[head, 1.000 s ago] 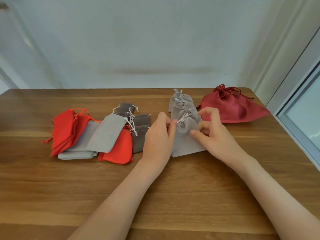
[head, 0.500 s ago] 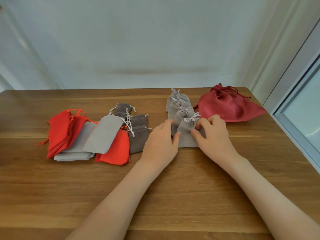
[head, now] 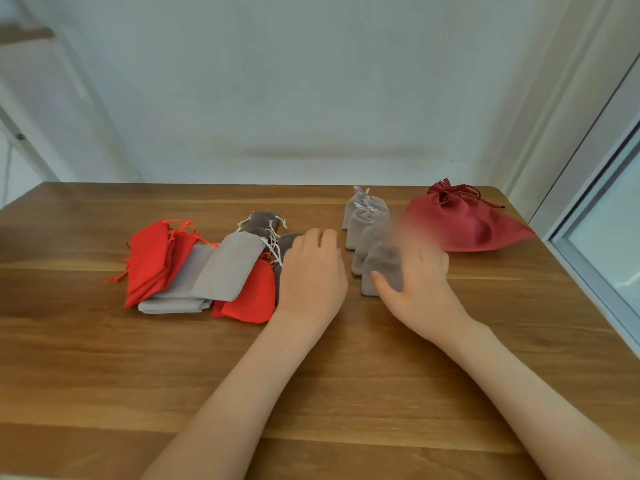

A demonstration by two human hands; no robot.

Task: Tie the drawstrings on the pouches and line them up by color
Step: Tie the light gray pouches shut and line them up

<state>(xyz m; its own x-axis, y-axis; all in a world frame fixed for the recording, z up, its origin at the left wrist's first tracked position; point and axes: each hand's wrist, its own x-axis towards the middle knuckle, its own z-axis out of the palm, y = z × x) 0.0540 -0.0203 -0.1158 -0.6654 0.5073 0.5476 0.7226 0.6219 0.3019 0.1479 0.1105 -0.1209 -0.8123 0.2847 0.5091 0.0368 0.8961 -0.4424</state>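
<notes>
Pouches in grey lie in an overlapping row right of centre on the table, right hand thumb touching the nearest, its fingers too blurred to judge, left hand flat, fingers together, beside the mixed pile.

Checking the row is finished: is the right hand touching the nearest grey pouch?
Touching. Head view: the right hand lays its thumb on the nearest grey pouch.

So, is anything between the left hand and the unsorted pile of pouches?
Nothing visible. The left hand is at the pile's right edge, fingers over a dark grey pouch. The blurred right hand is on the grey row, clear of that path.
</notes>
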